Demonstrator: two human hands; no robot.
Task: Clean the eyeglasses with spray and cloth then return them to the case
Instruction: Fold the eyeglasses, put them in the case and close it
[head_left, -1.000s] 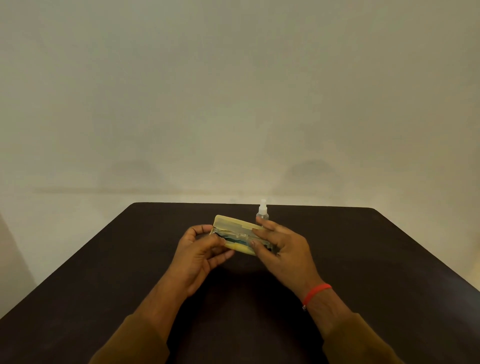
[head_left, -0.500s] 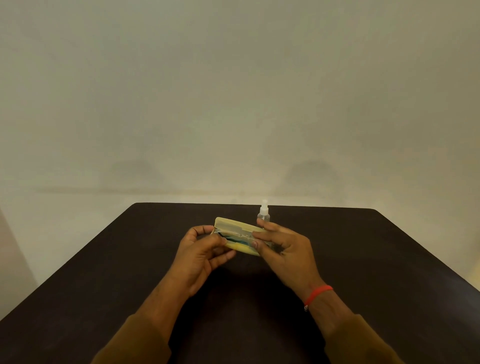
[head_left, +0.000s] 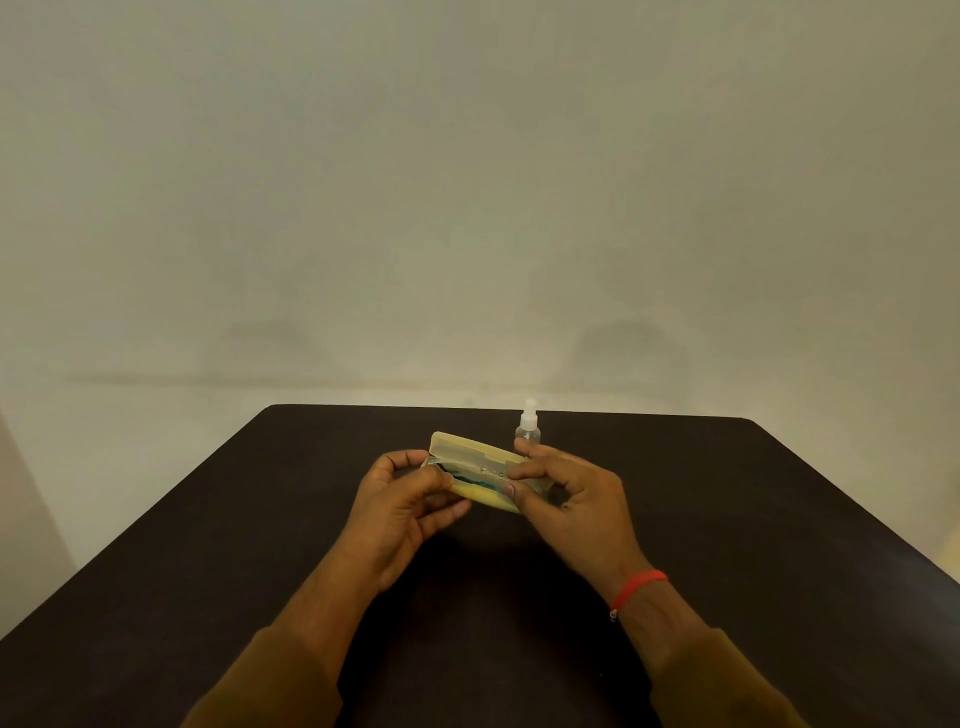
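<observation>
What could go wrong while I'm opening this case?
1. The case is ajar, gripped by the left hand and right hand. If it opens suddenly, whatever is inside might slip out of the gap onto the table.
2. The bottle stands just behind the right hand, so a backward move there could tip it over.

You face a dark brown, matte, rectangular table (head_left: 727, 519) whose far edge runs straight across and whose far corners are rounded. Behind it stands a plain beige wall (head_left: 467, 182) carrying two faint soft shadows (head_left: 628, 345), one left and one right. A thin horizontal line crosses the wall low down, with a paler band (head_left: 130, 441) beneath it.
</observation>
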